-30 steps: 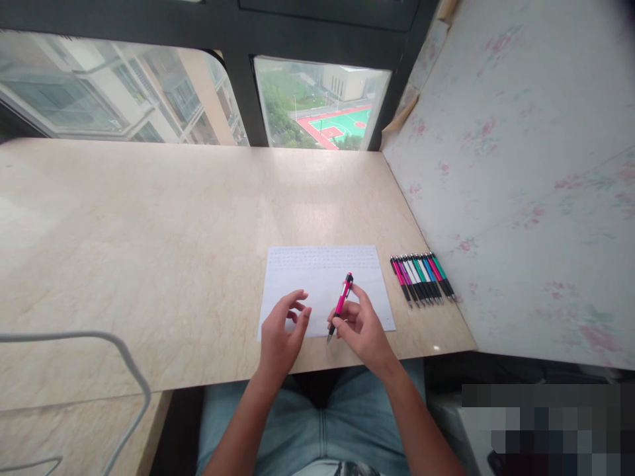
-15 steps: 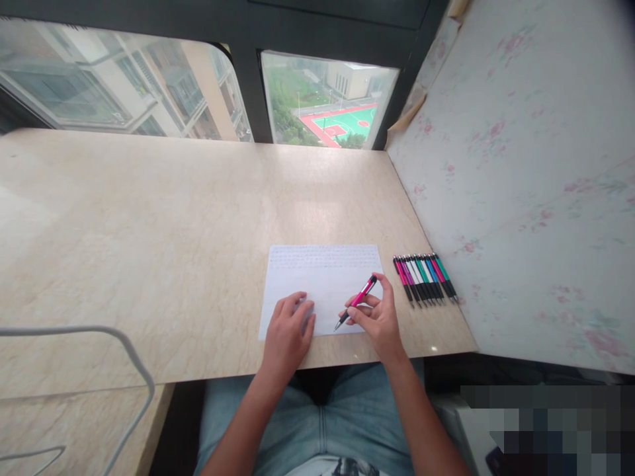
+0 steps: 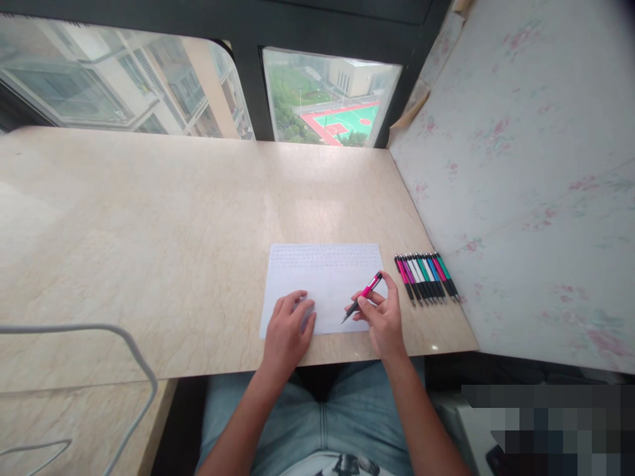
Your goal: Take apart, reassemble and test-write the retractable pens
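Note:
A white sheet of paper (image 3: pixel 325 274) with faint lines of writing along its top lies on the beige marble desk (image 3: pixel 173 225). My left hand (image 3: pixel 288 330) rests flat on the sheet's lower left corner, fingers stretched out. My right hand (image 3: pixel 383 316) is closed around a pink and black pen (image 3: pixel 362 296), tilted with its tip down to the left just above the paper's lower right part.
A row of several pens (image 3: pixel 426 276) in pink, white, green and blue lies right of the paper, near the floral wall panel (image 3: pixel 520 185). A grey wire frame (image 3: pixel 124 357) sits at the lower left. Windows (image 3: pixel 327 99) run behind the desk. My legs in jeans show below the edge.
My left hand went from raised with curled fingers to lying flat on the paper. My right hand shifted right and tilted the pen from near upright to slanted.

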Available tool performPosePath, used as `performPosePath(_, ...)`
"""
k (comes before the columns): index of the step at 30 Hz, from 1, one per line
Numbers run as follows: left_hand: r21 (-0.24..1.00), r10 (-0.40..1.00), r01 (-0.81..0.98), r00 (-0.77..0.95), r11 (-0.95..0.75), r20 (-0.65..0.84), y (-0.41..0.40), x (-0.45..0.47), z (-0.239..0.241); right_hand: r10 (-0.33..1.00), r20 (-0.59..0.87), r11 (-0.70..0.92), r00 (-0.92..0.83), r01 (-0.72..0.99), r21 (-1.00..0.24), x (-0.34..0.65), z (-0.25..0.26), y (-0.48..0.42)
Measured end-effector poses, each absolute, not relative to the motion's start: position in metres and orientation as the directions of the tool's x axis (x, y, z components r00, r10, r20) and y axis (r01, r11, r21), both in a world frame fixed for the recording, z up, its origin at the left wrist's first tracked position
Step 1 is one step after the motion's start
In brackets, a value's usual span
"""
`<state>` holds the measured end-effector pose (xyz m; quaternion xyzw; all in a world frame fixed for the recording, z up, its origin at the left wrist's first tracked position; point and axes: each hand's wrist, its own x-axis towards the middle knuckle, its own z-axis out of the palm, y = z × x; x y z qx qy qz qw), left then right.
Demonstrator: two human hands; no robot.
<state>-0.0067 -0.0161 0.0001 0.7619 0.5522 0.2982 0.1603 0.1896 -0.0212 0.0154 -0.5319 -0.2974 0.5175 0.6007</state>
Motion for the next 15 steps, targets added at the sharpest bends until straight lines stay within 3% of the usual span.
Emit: performPosePath(15,0.570,0.940,0.752,0.213,-0.332,0.267,-0.0165,-0.0061,0.0005,0.937,-0.194,-0.109,0.290,-0.284,-0.953,0.1899,0.0139,-0.0215)
